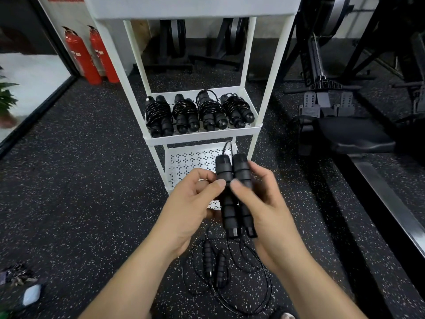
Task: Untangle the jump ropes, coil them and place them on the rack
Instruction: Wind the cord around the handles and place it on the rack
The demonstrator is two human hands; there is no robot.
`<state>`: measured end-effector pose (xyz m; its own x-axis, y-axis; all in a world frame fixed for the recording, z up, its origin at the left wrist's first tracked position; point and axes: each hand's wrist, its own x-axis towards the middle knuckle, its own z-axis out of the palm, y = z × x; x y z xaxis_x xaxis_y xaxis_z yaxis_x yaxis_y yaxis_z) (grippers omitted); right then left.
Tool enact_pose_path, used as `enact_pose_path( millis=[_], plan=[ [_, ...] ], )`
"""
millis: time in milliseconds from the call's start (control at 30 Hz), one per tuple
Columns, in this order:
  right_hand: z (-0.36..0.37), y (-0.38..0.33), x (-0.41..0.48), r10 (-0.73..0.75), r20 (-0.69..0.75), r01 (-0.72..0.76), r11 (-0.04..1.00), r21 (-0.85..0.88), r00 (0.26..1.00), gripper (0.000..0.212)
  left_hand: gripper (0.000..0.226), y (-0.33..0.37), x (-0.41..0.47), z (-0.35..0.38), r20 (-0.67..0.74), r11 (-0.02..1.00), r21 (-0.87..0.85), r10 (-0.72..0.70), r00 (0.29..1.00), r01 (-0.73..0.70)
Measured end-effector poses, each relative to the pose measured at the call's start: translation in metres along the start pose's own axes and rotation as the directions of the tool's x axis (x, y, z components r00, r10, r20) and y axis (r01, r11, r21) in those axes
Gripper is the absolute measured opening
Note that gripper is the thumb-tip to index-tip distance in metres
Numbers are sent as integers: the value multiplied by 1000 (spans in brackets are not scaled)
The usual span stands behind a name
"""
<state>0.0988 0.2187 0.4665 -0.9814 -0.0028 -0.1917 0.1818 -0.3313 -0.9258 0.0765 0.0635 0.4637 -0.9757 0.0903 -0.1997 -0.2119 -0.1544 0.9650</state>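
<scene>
both hands hold a jump rope's two black handles (225, 173) upright and side by side, just in front of the white rack (135, 61) and its lower shelf (188, 162). the left hand (190, 203) has its grip curled round the left handle, thumb on its front. the right hand (269, 203) has its grip wrapped round the right handle the same way. a thin cord (226, 146) loops out of the tops. four coiled ropes (197, 111) lie in a row on the middle shelf (202, 138), farther off. a second rope (218, 268) lies loose on the speckled floor (92, 180), near, below the hands. two red fire extinguishers (92, 56) stand far left.
</scene>
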Motion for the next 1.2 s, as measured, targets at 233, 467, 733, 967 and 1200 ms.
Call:
enact_pose_path(
  millis=[233,467,733,967,1200],
  plan=[
    [0,2,-2,75,249,-35,986,-161,966,100,9,2,10,-22,-64,942,310,155,986,-128],
    [-12,-17,0,278,313,-208,948,-241,908,48,18,11,10,-38,-119,760,597,401,908,-257],
    [-25,-31,-3,387,548,-203,908,-366,742,49,51,14,10,-37,-14,890,360,305,952,-280],
    [-18,-43,-10,162,629,-150,986,-73,760,44,52,15,9,-23,-181,980,161,143,973,-114],
    [-2,-24,-8,-5,359,37,996,-84,933,49,31,0,4,1,-122,866,482,217,969,-133]
  ],
)
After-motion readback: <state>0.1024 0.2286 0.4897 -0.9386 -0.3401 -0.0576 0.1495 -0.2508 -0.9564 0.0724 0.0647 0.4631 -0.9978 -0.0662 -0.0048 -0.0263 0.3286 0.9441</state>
